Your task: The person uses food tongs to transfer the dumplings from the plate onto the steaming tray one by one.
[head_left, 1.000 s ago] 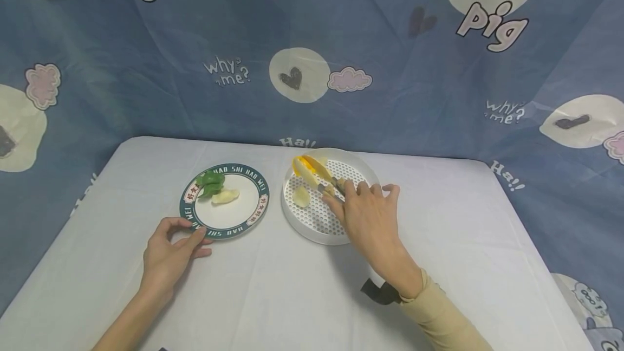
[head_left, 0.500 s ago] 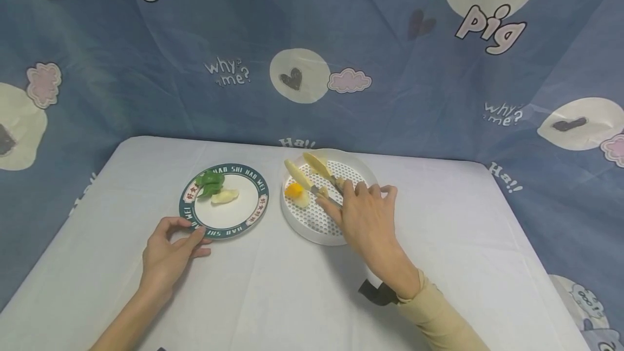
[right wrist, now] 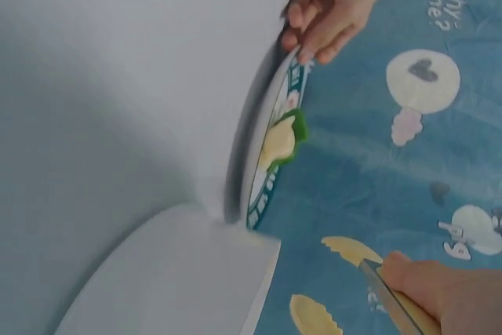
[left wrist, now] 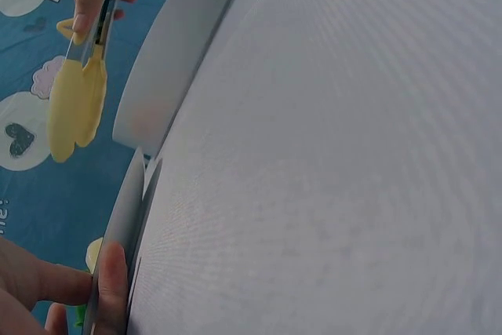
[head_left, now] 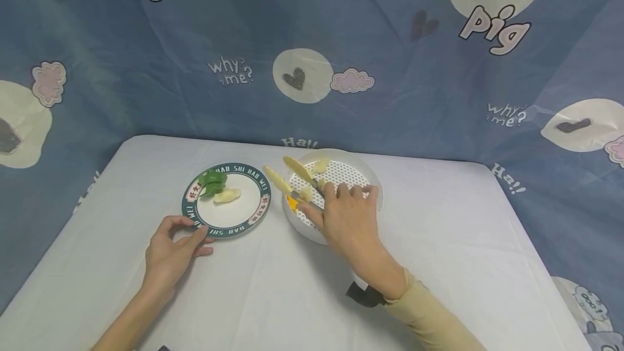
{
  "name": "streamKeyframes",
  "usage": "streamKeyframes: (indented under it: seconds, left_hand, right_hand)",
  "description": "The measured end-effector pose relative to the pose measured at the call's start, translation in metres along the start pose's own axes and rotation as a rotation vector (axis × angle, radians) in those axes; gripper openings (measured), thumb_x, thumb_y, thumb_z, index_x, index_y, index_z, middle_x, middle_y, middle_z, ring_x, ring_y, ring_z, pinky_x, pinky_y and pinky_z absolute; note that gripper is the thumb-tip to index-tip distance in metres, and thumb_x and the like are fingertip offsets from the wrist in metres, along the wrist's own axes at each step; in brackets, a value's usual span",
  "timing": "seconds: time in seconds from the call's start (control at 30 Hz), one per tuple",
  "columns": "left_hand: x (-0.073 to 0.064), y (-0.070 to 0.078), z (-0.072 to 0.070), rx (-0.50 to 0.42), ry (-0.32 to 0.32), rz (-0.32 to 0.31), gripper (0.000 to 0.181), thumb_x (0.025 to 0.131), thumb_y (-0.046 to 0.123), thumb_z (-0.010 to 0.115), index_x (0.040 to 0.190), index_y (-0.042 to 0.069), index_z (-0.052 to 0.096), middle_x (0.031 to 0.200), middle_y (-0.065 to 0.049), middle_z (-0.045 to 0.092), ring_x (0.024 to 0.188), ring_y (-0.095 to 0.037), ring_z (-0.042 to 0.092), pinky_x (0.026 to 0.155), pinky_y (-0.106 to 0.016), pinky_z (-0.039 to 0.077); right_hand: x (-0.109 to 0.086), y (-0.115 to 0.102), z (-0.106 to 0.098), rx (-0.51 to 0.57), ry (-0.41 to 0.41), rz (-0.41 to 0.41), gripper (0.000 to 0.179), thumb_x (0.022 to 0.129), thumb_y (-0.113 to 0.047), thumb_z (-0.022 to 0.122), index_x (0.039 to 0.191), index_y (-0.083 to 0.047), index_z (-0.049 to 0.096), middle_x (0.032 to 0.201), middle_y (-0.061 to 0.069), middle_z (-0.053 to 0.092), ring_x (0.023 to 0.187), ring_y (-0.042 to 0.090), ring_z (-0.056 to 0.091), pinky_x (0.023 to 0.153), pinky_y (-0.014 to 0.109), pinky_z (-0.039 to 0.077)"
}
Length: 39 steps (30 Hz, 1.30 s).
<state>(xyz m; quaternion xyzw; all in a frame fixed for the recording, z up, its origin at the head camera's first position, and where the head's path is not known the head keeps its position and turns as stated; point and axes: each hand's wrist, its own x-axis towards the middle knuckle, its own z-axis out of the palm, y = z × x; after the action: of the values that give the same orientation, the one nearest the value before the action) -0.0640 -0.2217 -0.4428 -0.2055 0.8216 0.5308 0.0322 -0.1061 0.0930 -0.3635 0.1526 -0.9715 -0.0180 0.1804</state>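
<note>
A person's left hand (head_left: 170, 256) pinches the near rim of a round white plate with a dark green lettered border (head_left: 244, 205), as the right hand (head_left: 348, 220) holds metal tongs with yellow tips (head_left: 279, 182), spread wide and visibly gripping nothing, across a round white perforated tray (head_left: 347, 171). A bright orange piece (head_left: 292, 203) sits by the tray's left wall, partly hidden beneath one tong arm; that arm could knock it aside, and the raised wall might snag a low sweep. A tug by the left grip could tip the plate, sliding its glossy green leaf (head_left: 213, 182) and pale yellow chunk (head_left: 227, 195). Another pale piece (head_left: 320, 166) lies at the tray's back. The white-covered desk (head_left: 439, 242) stands before a blue printed backdrop (head_left: 404, 112).
</note>
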Motion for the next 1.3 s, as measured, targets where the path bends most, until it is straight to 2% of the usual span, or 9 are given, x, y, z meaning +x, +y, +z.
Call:
streamKeyframes:
  seconds: [0.17,0.3,0.4,0.47,0.6,0.87,1.03,1.1,1.3]
  left_hand:
    - [0.001,0.0,0.0,0.001,0.001,-0.005,0.046,0.109,0.024,0.066,0.143,0.002,0.044,0.099,-0.015,0.084,0.071,-0.011,0.081,0.095,-0.028,0.067]
    - [0.001,0.0,0.0,0.012,-0.002,-0.008,0.045,0.109,0.024,0.065,0.143,0.002,0.044,0.1,-0.015,0.084,0.072,-0.011,0.082,0.104,-0.037,0.061]
    - [0.0,0.0,0.001,0.006,-0.002,-0.002,0.045,0.11,0.024,0.065,0.142,0.001,0.044,0.103,-0.017,0.084,0.072,-0.01,0.081,0.099,-0.032,0.065]
    - [0.0,-0.001,0.001,-0.004,-0.001,0.009,0.045,0.11,0.023,0.065,0.142,0.0,0.044,0.109,-0.022,0.082,0.072,-0.01,0.081,0.088,-0.027,0.069]
    - [-0.001,-0.001,0.001,-0.019,-0.007,0.029,0.046,0.11,0.021,0.064,0.142,-0.003,0.043,0.117,-0.03,0.077,0.072,-0.008,0.081,0.077,-0.021,0.07]
    - [0.0,-0.002,0.0,-0.026,-0.015,0.022,0.045,0.109,0.021,0.065,0.142,-0.002,0.043,0.108,-0.024,0.081,0.072,-0.01,0.081,0.079,-0.021,0.07]
    - [0.001,-0.002,0.0,-0.02,-0.018,0.018,0.046,0.109,0.023,0.065,0.142,-0.001,0.043,0.105,-0.02,0.082,0.072,-0.01,0.081,0.082,-0.021,0.07]
    - [0.001,-0.002,-0.001,-0.02,-0.015,0.015,0.046,0.109,0.023,0.065,0.142,0.0,0.043,0.105,-0.02,0.082,0.072,-0.01,0.081,0.081,-0.02,0.069]
    - [0.0,0.0,0.001,-0.033,0.0,0.01,0.045,0.11,0.022,0.064,0.142,-0.001,0.043,0.131,-0.033,0.069,0.072,-0.007,0.08,0.075,-0.021,0.07]
  right_hand:
    - [0.001,-0.013,0.0,-0.017,-0.017,-0.019,0.069,0.1,-0.079,0.052,0.101,-0.012,0.067,0.077,0.007,0.067,0.084,0.036,0.072,0.091,0.059,0.053]
    - [0.002,-0.023,0.0,-0.045,-0.008,-0.039,0.069,0.098,-0.082,0.051,0.099,-0.014,0.065,0.075,0.004,0.064,0.08,0.032,0.069,0.087,0.054,0.053]
    - [0.002,-0.029,0.002,-0.049,0.001,-0.056,0.069,0.097,-0.083,0.051,0.097,-0.015,0.064,0.074,0.002,0.061,0.079,0.031,0.067,0.086,0.052,0.053]
    - [0.002,-0.033,0.003,-0.054,0.006,-0.069,0.069,0.097,-0.084,0.05,0.094,-0.016,0.062,0.073,0.001,0.06,0.078,0.03,0.066,0.086,0.052,0.053]
    - [0.003,-0.04,0.005,-0.068,-0.012,-0.083,0.071,0.096,-0.085,0.048,0.092,-0.016,0.062,0.075,0.001,0.062,0.079,0.029,0.067,0.087,0.05,0.053]
    - [0.005,-0.055,0.007,-0.054,-0.099,-0.094,0.076,0.096,-0.087,0.045,0.105,-0.016,0.068,0.091,0.005,0.074,0.09,0.031,0.071,0.094,0.051,0.052]
    - [0.006,-0.066,0.011,-0.062,-0.091,-0.113,0.076,0.096,-0.087,0.046,0.113,-0.017,0.071,0.098,0.005,0.079,0.092,0.029,0.071,0.094,0.05,0.052]
    - [0.007,-0.07,0.013,-0.065,-0.077,-0.124,0.075,0.096,-0.087,0.047,0.11,-0.017,0.07,0.098,0.004,0.08,0.092,0.028,0.07,0.093,0.048,0.051]
    - [0.011,-0.079,0.021,-0.084,-0.07,-0.141,0.071,0.098,-0.085,0.044,0.096,-0.017,0.065,0.087,0.002,0.074,0.086,0.026,0.067,0.089,0.045,0.049]
